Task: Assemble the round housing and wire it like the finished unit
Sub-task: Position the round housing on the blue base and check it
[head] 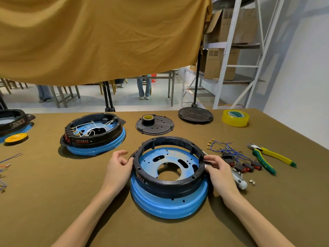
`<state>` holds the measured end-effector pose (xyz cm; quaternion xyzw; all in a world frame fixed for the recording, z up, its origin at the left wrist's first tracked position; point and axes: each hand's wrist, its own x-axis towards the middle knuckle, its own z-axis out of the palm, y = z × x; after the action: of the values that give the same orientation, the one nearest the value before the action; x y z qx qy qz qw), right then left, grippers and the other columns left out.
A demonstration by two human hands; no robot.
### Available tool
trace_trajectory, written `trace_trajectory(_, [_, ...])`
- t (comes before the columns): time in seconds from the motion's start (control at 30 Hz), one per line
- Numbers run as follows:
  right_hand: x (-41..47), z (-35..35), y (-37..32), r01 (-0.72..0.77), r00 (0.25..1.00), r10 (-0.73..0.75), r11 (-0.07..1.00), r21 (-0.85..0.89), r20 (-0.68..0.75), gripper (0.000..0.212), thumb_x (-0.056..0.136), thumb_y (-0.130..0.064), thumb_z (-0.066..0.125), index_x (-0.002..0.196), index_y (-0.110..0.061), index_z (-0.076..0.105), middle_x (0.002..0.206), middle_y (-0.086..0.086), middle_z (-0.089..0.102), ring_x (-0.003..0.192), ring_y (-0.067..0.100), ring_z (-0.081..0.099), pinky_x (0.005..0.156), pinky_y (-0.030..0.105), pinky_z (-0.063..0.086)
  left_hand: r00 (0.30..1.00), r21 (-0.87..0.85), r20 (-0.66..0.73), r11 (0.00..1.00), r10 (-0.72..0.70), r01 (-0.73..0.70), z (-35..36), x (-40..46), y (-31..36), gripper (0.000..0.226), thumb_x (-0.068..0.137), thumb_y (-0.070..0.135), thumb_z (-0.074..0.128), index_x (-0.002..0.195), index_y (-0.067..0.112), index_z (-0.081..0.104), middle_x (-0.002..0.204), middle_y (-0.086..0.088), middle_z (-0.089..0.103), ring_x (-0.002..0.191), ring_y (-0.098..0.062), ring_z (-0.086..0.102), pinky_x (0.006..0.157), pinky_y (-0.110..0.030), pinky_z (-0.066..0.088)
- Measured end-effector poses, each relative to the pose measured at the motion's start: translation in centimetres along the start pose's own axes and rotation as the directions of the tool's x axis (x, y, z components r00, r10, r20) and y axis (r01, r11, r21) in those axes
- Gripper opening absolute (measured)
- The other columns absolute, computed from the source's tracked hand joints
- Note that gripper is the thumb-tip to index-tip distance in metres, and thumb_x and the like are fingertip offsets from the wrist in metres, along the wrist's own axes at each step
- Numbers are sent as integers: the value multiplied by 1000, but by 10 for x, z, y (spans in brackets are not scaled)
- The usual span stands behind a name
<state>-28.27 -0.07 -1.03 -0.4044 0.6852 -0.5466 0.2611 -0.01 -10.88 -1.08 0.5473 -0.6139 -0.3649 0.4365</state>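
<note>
A black plastic ring point(170, 183) rests on a blue round base point(169, 205) in front of me, slightly tilted and shifted toward the far side. My left hand point(119, 164) grips the ring's left rim. My right hand point(216, 166) holds its right rim by a small tab. The finished unit point(94, 134), a black ring on a blue base with white wires inside, stands at the far left. Blue wires with brass terminals point(224, 148) and red-and-black switches point(245, 166) lie to the right.
Yellow-green pliers point(272, 157) and a white screwdriver point(240, 180) lie at the right. A black cover plate with a tape roll point(154, 124), a stand base point(195, 114) and clear yellow tape point(235, 117) sit at the back. Another unit point(12, 122) and a solder spool point(16, 138) are far left.
</note>
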Motion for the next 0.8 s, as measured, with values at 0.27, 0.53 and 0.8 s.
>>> trace_trajectory(0.27, [-9, -5, 1, 59, 988, -52, 997, -46, 143, 32, 97, -51, 60, 128, -42, 54, 113, -25, 58, 103, -3, 59, 72, 15, 54, 988, 134, 154, 991, 1, -22, -15, -10, -3, 10, 103, 28, 57, 111, 24, 53, 90, -3, 71, 75, -15, 70, 57, -21, 54])
trace_trajectory(0.53, [16, -2, 1, 1, 998, 1, 1000, 29, -64, 34, 97, -54, 59, 117, -26, 65, 113, -5, 67, 109, 13, 63, 89, 35, 55, 992, 186, 86, 977, 93, -108, -8, -22, 3, 13, 100, 31, 59, 107, 21, 55, 92, 1, 64, 83, -14, 63, 66, -22, 48])
trace_trajectory(0.8, [11, -6, -2, 36, 986, -33, 999, -15, 164, 59, 94, -54, 63, 144, -25, 53, 143, -3, 55, 134, 18, 50, 112, 42, 43, 971, 240, 209, 957, 114, -164, -11, -24, 8, 48, 104, 29, 51, 150, 25, 39, 136, 4, 54, 112, -19, 60, 90, -48, 59])
